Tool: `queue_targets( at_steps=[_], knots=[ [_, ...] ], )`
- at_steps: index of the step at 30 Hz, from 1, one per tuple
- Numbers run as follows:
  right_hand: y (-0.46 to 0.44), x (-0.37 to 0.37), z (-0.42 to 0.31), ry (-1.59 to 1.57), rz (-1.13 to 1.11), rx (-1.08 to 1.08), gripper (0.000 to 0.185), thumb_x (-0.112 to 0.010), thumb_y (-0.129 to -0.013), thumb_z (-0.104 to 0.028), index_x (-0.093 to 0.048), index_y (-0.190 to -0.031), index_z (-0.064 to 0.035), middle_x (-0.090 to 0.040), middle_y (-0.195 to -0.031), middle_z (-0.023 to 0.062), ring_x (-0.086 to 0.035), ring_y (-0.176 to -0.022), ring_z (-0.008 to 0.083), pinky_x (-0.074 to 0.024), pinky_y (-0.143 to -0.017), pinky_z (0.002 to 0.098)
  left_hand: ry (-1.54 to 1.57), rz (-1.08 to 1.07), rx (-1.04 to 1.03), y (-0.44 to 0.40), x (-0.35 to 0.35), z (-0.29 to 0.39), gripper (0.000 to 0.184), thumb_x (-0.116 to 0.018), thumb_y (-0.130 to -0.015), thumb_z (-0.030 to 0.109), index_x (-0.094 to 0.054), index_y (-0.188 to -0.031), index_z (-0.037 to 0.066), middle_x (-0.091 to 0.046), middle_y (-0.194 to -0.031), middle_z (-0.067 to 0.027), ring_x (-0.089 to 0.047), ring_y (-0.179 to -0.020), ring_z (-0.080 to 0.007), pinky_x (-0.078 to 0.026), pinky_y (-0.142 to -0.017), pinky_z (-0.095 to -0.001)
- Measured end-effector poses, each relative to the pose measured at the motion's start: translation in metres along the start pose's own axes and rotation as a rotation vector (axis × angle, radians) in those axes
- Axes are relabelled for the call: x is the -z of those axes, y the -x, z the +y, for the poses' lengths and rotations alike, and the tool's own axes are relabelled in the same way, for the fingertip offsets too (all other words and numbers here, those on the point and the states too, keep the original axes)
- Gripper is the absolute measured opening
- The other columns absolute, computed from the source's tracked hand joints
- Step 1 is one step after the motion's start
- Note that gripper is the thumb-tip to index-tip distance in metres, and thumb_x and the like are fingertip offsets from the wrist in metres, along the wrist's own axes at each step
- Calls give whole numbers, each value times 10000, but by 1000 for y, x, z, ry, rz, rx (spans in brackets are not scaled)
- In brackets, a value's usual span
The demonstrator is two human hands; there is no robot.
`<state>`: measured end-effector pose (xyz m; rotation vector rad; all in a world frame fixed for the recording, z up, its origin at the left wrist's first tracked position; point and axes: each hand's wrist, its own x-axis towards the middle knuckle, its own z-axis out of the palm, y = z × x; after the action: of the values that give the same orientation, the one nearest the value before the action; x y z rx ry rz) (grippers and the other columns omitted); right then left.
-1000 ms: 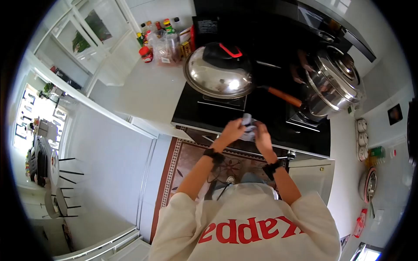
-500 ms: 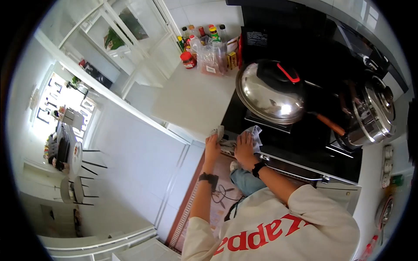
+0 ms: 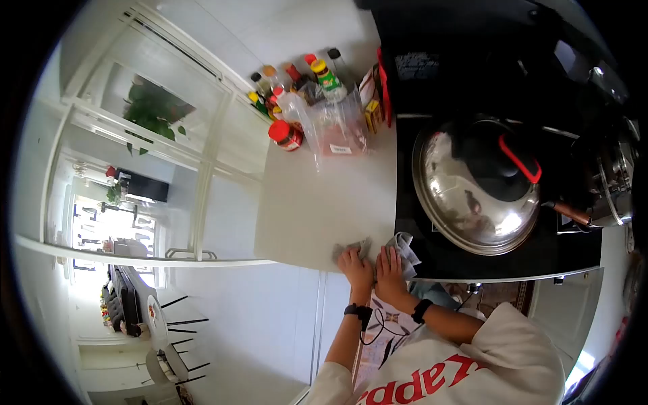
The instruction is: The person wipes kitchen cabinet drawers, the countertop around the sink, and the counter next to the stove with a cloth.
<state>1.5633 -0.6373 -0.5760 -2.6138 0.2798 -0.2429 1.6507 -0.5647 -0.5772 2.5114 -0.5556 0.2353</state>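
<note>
My left hand [image 3: 356, 268] presses down on a crumpled grey cloth [image 3: 343, 248] at the front edge of the pale countertop [image 3: 324, 202]. Close beside it on the right, my right hand [image 3: 391, 273] rests on a grey-white cloth [image 3: 406, 251] where the counter meets the black stove [image 3: 432, 263]. Fingers of both hands lie over the cloth. Whether the two cloth parts are one piece I cannot tell. Behind my right hand, a pan with a domed steel lid [image 3: 459, 196] sits on the stove.
A plastic bag [image 3: 337, 128], a red-lidded jar [image 3: 285, 136] and several bottles [image 3: 327, 79] stand at the back of the counter. A steel pot [image 3: 611, 179] is at the far right. A white-framed glass partition [image 3: 202, 182] borders the counter's left side.
The view has turned and shifted left. Both hands have moved with the cloth from the stove's front edge to the counter's front edge, and they now lie flatter.
</note>
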Motion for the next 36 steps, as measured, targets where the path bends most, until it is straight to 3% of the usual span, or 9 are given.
queue_targets(
  at_steps=[1,2,9,11,18,20,27,36],
  knots=[
    [-5,1,-2,-5,-5,-2,682,-576,-681,-168,-349,-1257,120,-216,-1396,293,-159,-1301,484,-160,-1049,572,16,13,-21,0,1,-3,304,-538,-681,31,-553,-984,20,-510,-1048,-161,-450,-981,-362,-340,-890,-474],
    [-10,5,-5,-91,-10,13,582,-547,-711,-149,-406,-1224,89,-215,-1402,288,-152,-1314,467,-128,-1069,548,69,-72,32,0,3,-8,313,-556,-704,76,-533,-1011,20,-485,-1110,-171,-407,-1055,-362,-301,-942,-460],
    [-58,-23,-32,-292,-136,147,582,-540,-706,-107,-410,-1255,35,-195,-1430,250,-165,-1329,413,-111,-1077,529,-14,-49,113,-19,26,-54,356,-560,-747,104,-517,-1084,-3,-465,-1203,-172,-374,-1152,-355,-256,-1000,-462],
    [-70,-28,-44,-284,-164,155,577,-530,-717,-110,-409,-1266,17,-181,-1439,243,-157,-1334,409,-109,-1081,520,-50,-3,133,-23,31,-66,386,-556,-751,106,-494,-1119,6,-410,-1281,-185,-318,-1229,-354,-199,-1042,-474],
    [-120,-55,-68,-373,-159,144,679,-591,-701,-163,-357,-1324,-27,-128,-1462,223,-117,-1356,375,-103,-1088,501,-100,16,169,-56,37,-112,403,-540,-773,160,-478,-1142,9,-330,-1367,-206,-238,-1301,-364,-90,-1054,-544],
    [-146,-59,-75,-342,-96,162,682,-591,-703,-153,-351,-1323,-5,-164,-1441,236,-154,-1342,381,-121,-1086,498,-79,8,182,-72,38,-134,417,-521,-787,176,-457,-1164,12,-292,-1399,-213,-200,-1325,-368,-70,-1054,-551],
    [-219,-90,-109,-145,-78,91,749,-613,-640,-139,-345,-1325,1,-182,-1425,250,-185,-1329,377,-160,-1083,482,20,-123,74,-148,41,-220,494,-507,-798,183,-401,-1243,-5,-241,-1429,-224,-135,-1344,-401,-59,-1045,-574],
    [-316,-102,-109,-31,-94,20,745,-630,-630,-186,-391,-1324,-60,-139,-1459,216,-176,-1338,364,-157,-1096,449,17,-151,11,-237,27,-243,468,-521,-823,210,-404,-1235,21,-226,-1438,-210,-125,-1353,-392,-87,-1045,-581]
  ],
)
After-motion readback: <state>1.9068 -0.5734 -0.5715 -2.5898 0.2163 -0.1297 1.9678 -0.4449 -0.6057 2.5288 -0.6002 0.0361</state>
